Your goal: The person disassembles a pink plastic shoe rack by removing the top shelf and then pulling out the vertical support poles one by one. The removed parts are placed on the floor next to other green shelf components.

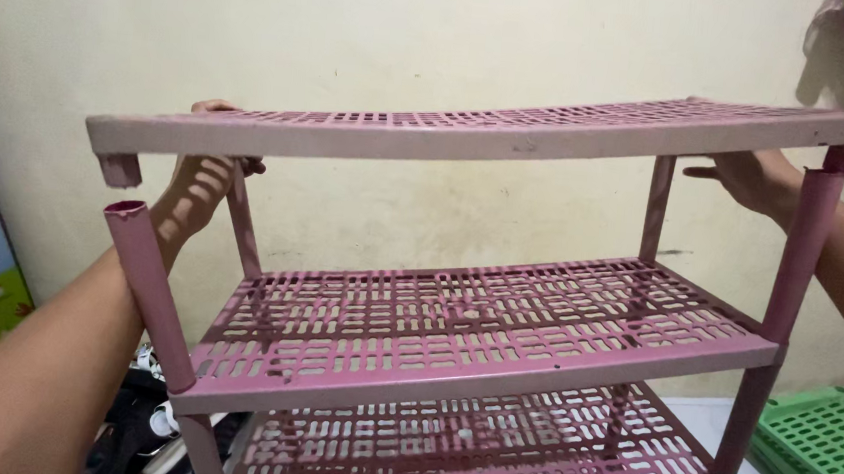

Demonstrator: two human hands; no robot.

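Both hands grip the top shelf (pixel 480 131) of a pink plastic rack: left hand (pixel 200 184) wraps the far-left edge with fingers over the top and palm under, right hand (pixel 753 178) holds the far-right edge from below and behind, fingers partly hidden by the shelf. Head view: shelf is lifted and tilted, its near-left corner socket (pixel 119 169) hangs just above the near-left post (pixel 149 291), not touching; the near-right corner sits on or just at the right post (pixel 805 247), can't tell if seated. Step in hand looks like fitting or pulling the top shelf at its posts. Next move would need the corner socket lined straight over the open post top, shelf kept level. Middle shelf (pixel 485 327) and lower shelf (pixel 476 442) sit joined below. Green trays (pixel 827 449) lie on the floor at right, wall (pixel 438 38) behind.
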